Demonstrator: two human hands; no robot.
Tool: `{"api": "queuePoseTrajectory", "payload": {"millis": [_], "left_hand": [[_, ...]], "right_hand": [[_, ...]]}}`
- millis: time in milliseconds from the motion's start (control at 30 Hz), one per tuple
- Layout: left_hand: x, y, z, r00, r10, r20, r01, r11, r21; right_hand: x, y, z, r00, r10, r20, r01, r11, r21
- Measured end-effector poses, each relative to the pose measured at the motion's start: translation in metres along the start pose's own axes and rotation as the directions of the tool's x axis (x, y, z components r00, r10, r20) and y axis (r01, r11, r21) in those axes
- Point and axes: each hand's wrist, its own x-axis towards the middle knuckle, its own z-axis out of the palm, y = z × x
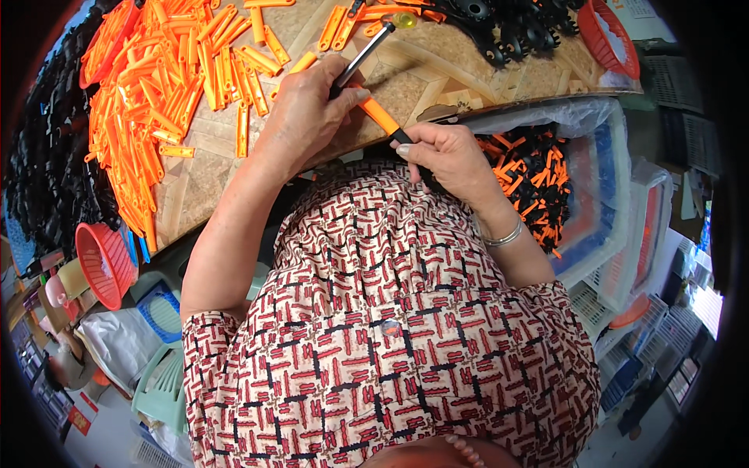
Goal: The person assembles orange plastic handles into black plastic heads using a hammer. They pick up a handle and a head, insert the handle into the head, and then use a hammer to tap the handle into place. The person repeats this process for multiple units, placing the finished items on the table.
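My left hand [308, 113] is closed around a slim metal tool with a dark handle [360, 58], its tip pointing toward the table's far side. My right hand [445, 156] grips an orange plastic strip fitted into a black piece [382, 118]. The strip's free end reaches up to my left thumb. Both hands meet at the near edge of the wooden patterned table [406, 86]. A silver bracelet [503, 236] circles my right wrist.
A big heap of loose orange strips [164, 78] covers the table's left half. Black plastic parts [515, 27] lie at the far right. A lined bin of assembled orange-and-black pieces [538, 171] stands right of me. Red baskets [105, 261] and stacked crates surround the table.
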Motion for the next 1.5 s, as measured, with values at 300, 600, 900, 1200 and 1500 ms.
{"api": "queuePoseTrajectory", "payload": {"millis": [300,600,900,1200,1500], "left_hand": [[-0.013,-0.001,-0.001,0.947,0.273,-0.170,-0.207,0.922,0.328],[-0.073,0.009,-0.010,0.939,0.238,-0.248,-0.260,0.964,-0.061],[-0.095,0.034,-0.027,0.926,0.180,-0.331,-0.299,0.887,-0.352],[-0.088,0.037,-0.025,0.994,-0.110,0.002,0.108,0.978,-0.177],[-0.039,-0.014,-0.059,0.954,-0.080,-0.290,0.167,0.942,0.290]], "right_hand": [[0.007,-0.029,-0.002,0.936,0.351,0.004,-0.351,0.935,0.052],[0.001,-0.027,0.004,0.950,0.311,-0.034,-0.306,0.945,0.117],[0.002,-0.021,-0.001,0.975,0.223,0.011,-0.223,0.971,0.089],[0.005,-0.019,-0.002,0.976,0.218,0.005,-0.218,0.974,0.061],[-0.061,0.008,-0.154,0.992,0.014,-0.122,-0.093,0.738,-0.668]]}}
